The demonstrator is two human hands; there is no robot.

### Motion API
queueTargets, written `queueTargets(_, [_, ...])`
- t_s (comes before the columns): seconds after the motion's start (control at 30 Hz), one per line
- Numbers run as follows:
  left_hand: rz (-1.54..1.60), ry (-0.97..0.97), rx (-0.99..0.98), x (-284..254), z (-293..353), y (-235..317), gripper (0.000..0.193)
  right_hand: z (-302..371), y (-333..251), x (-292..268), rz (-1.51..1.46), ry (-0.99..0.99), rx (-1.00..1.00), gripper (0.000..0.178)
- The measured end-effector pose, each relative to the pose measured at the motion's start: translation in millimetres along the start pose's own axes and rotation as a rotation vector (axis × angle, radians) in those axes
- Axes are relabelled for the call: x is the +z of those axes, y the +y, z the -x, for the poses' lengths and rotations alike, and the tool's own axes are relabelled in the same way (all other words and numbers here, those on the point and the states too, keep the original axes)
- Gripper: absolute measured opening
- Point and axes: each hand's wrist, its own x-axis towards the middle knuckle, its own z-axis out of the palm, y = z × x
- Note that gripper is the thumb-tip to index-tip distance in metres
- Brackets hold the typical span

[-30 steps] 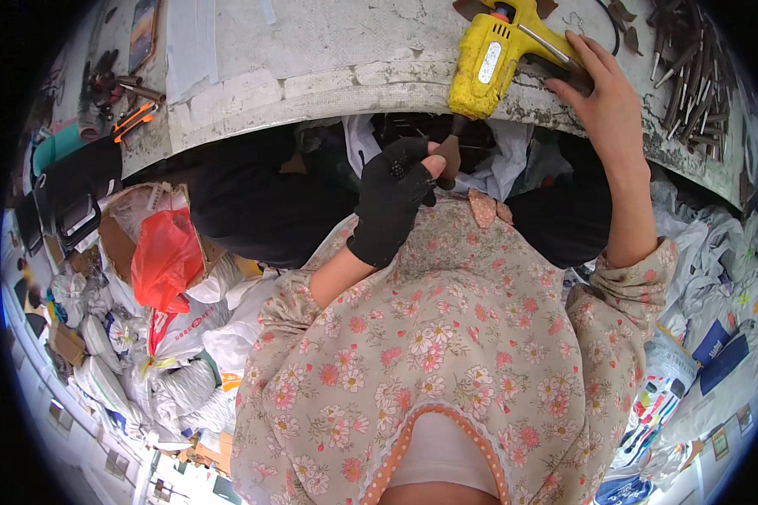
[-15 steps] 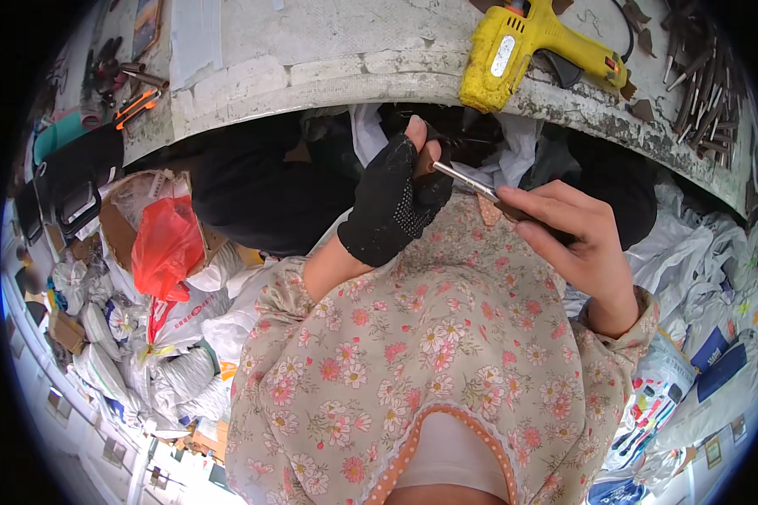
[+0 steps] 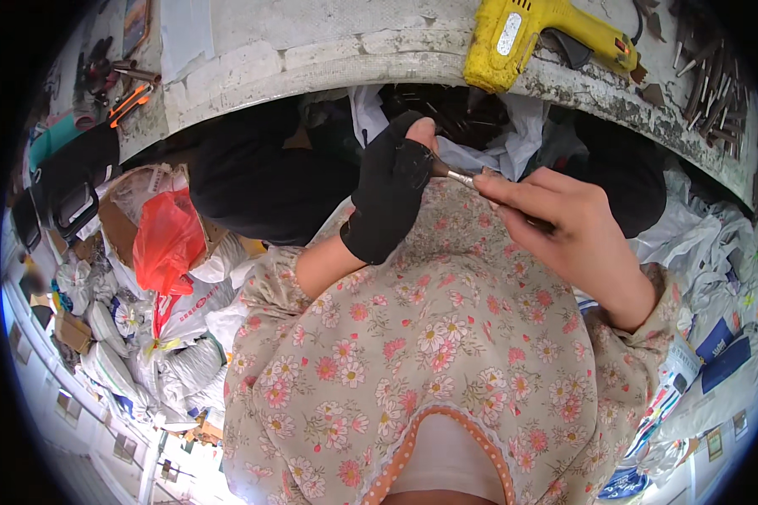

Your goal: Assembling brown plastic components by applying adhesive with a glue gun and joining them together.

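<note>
My left hand (image 3: 389,189), in a black fingerless glove, is closed in front of my chest, thumb uppermost. A small dark brown piece (image 3: 439,167) shows at its fingers, most of it hidden by the glove. My right hand (image 3: 577,215), bare, grips a slim silver metal rod (image 3: 461,178) with a dark handle-like part lying along the palm. The rod's far end meets the brown piece at my left fingers. Whether it goes into the piece or only touches it I cannot tell.
Over the table edge (image 3: 328,74) hangs the nozzle of a yellow glue gun (image 3: 501,46). Many slim brown-and-silver rods (image 3: 716,97) lie at far right. An orange cutter knife (image 3: 130,104) lies at left. Below are a red plastic bag (image 3: 167,240) and white plastic bags (image 3: 185,379).
My right hand has moved left and brought the rod up to my left hand, so less of the rod shows. My left hand has turned, its back now facing up more.
</note>
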Motion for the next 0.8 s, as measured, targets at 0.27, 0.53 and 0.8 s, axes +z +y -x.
queueTargets(0.27, [-0.6, -0.258, 0.583, -34.3, -13.3, -16.3, 0.015, -4.4, 39.6, 25.7, -0.197, -0.015, 0.074, 0.033])
queueTargets(0.53, [-1.028, 0.098, 0.948, -22.6, -64.0, 46.7, 0.021, -54.6, 165.1, 114.2, 0.264, 0.147, 0.078, 0.024])
queueTargets(0.8, [-1.364, 0.258, 1.075, -40.7, -201.0, 68.2, 0.034, -72.3, 183.3, 125.8, 0.456, 0.193, -0.054, 0.025])
